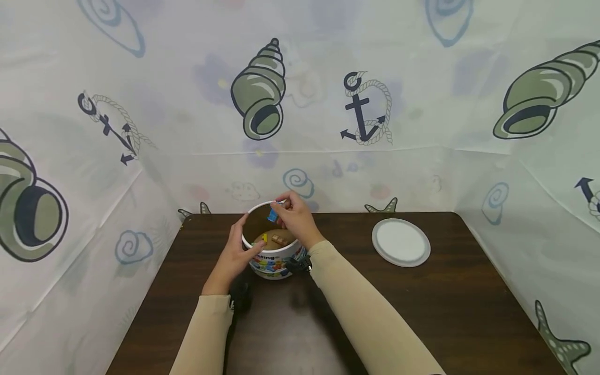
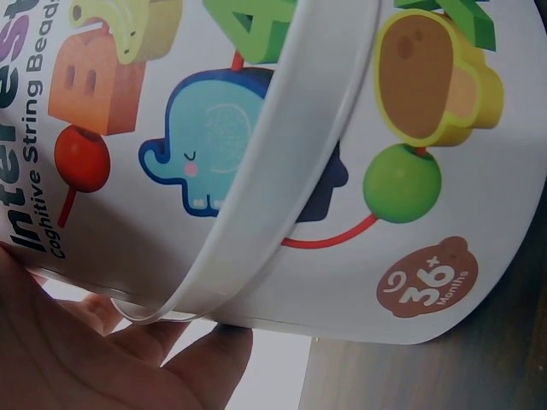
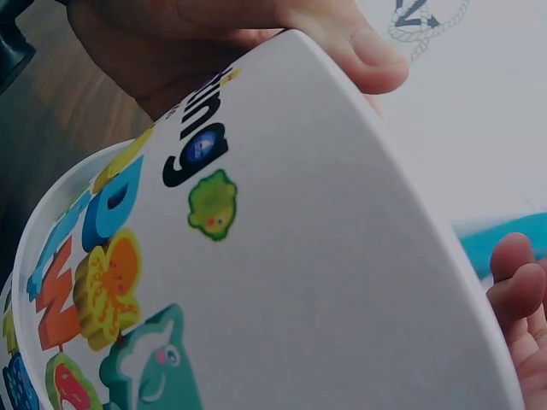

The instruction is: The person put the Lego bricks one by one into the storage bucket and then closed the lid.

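A round white bucket (image 1: 277,252) of string beads, printed with colourful animals and letters, stands on the table. My left hand (image 1: 237,253) grips its left side, thumb over the near rim and fingers along the outer wall. Above the opening, my right hand (image 1: 298,219) pinches a small blue bead (image 1: 273,214) between thumb and fingers. Inside the bucket, a brown piece (image 1: 279,239) and a yellow piece (image 1: 264,238) show at the bottom. In the left wrist view a white carrying handle (image 2: 282,171) crosses the bucket's printed wall. Fingertips (image 3: 513,256) of the right hand appear beyond the rim in the right wrist view.
A round white plate (image 1: 401,242) lies on the dark wooden table (image 1: 450,312) right of the bucket. White cloth (image 1: 323,114) printed with shells and anchors encloses the table at the back and both sides.
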Motion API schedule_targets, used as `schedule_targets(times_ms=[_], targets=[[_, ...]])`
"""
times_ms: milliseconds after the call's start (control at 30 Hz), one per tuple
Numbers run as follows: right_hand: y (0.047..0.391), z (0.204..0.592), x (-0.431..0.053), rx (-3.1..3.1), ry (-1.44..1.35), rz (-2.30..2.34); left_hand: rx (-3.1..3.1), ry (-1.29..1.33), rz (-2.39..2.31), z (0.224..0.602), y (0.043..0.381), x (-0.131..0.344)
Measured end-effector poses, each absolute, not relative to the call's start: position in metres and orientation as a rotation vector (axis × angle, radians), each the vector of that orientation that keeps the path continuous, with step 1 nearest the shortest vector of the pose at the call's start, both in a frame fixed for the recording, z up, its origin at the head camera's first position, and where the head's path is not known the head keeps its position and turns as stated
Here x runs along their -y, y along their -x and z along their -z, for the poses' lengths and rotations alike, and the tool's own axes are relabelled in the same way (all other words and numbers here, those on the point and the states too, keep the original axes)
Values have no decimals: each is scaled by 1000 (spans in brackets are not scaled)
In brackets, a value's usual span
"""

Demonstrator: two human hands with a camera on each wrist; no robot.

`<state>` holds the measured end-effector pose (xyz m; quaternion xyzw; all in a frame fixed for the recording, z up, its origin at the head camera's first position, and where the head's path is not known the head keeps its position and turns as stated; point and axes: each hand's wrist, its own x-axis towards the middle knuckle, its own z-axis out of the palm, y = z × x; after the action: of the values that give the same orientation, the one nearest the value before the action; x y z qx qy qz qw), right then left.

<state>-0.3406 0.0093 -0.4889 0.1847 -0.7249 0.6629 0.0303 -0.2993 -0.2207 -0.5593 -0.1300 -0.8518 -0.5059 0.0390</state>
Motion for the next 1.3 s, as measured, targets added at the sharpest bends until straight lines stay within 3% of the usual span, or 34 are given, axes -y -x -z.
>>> schedule_targets(times_ms=[600, 1300], targets=[[343, 486, -13, 2216, -560, -2035, 2613, 414, 1498, 554, 303, 218], [322, 501, -22, 1958, -705, -2071, 2611, 379, 1508, 558, 295, 220]])
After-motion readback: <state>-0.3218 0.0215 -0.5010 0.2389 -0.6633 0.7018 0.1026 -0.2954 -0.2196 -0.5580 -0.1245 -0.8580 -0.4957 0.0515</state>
